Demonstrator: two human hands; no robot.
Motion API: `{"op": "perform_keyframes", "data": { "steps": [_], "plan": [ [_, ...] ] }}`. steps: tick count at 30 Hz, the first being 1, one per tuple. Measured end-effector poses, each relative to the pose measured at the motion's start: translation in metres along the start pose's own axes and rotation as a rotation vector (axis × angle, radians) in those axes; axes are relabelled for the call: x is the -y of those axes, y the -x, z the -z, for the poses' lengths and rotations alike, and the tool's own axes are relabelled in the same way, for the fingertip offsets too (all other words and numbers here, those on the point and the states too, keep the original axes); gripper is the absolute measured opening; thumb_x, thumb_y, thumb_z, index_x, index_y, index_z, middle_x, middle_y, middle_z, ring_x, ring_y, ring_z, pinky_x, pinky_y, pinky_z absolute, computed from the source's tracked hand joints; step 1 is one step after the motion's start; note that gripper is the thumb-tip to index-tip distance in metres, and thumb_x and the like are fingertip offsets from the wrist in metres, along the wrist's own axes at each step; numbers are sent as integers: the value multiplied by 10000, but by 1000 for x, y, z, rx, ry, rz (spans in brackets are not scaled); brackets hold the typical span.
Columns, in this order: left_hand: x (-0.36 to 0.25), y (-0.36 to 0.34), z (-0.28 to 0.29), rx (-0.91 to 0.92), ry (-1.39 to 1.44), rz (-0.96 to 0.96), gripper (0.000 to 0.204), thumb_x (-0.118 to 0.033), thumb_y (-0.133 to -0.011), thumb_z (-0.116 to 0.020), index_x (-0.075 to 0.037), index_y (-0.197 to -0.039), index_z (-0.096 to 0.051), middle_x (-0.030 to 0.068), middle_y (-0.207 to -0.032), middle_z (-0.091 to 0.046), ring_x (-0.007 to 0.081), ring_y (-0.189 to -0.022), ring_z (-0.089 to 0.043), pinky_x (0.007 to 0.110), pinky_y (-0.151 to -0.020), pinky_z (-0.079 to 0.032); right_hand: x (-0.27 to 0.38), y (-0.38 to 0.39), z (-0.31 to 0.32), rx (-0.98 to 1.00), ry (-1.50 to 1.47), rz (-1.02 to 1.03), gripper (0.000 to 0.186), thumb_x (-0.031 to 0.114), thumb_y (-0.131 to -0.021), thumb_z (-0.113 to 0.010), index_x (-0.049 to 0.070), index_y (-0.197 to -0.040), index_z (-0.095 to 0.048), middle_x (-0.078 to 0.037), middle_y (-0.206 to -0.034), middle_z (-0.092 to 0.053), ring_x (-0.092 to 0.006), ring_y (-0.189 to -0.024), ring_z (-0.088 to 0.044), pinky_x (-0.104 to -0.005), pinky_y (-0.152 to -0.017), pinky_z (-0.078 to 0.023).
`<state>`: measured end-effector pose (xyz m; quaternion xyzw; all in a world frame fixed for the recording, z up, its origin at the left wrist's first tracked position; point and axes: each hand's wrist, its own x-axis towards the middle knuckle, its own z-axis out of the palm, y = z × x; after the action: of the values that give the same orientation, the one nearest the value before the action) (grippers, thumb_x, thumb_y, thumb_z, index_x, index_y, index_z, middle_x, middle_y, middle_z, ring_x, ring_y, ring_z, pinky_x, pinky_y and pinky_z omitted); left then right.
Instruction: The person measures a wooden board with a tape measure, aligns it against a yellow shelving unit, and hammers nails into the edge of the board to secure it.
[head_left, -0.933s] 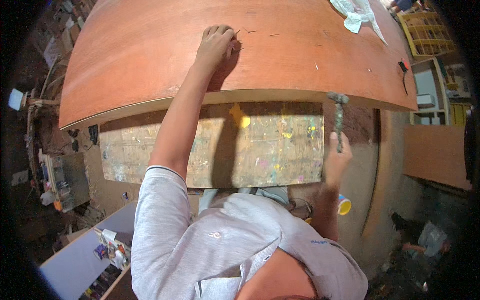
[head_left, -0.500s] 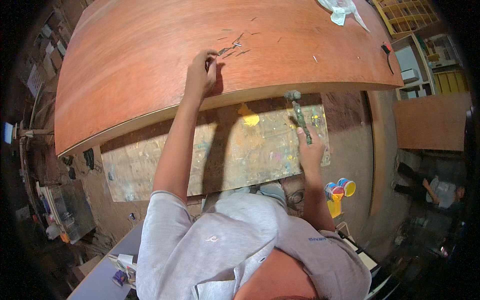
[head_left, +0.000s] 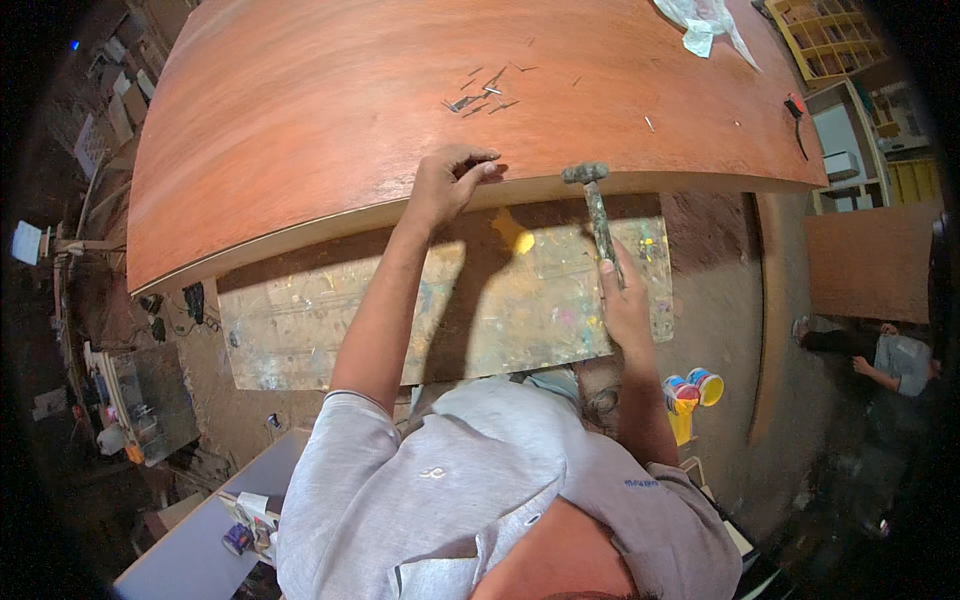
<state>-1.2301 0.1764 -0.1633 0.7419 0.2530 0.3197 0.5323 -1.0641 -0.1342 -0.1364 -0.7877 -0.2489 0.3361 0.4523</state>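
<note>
I spot blue lettering [head_left: 641, 484] on the shirt [head_left: 480, 440]. My right fingers [head_left: 608, 273] wrap one hammer [head_left: 598, 213] by the counter's [head_left: 300, 120] edge; my left fingers [head_left: 472, 153] nearly meet, contents unclear. Roughly ten nails [head_left: 463, 103] lie farther in.

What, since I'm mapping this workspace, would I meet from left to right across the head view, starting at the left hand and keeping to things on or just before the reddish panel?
Left hand, hammer gripped in the right hand, crumpled white material, small red-and-black item.
</note>
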Motion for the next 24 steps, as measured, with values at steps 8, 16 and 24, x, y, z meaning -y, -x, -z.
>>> {"op": "perform_keyframes", "data": {
  "steps": [8, 16, 24],
  "plan": [
    [-9, -6, 5, 78, 33, 126, 196, -57, -1011, -760, 18, -1190, -785, 129, -1074, -836, 179, -993, -808, 324, -903, -636, 1, -13, -8, -60, 114, 244, 486, 260, -1153, -578, -14, -1553, -560, -81, -1208, -689, -140, -1049, -606, -319, -988, -505],
    [-5, -7, 9, 103, -190, -2, 159, -96, -984, -793, -58, -1132, -837, 113, -1044, -837, 197, -944, -795, 343, -863, -620, 34, -26, -16, -23, 143, 417, 462, 269, -1151, -562, 32, -1548, -575, -229, -1485, -663, -354, -1398, -632, -431, -1169, -466],
    [-4, -5, 10, 101, -222, -49, 293, -121, -930, -850, -103, -1221, -818, 95, -1025, -835, 203, -948, -793, 341, -879, -622, 60, -25, -20, -15, 265, 501, 466, 319, -1147, -553, 126, -1571, -569, -267, -1377, -703, -458, -1252, -693, -491, -1031, -552]
  ]
}}
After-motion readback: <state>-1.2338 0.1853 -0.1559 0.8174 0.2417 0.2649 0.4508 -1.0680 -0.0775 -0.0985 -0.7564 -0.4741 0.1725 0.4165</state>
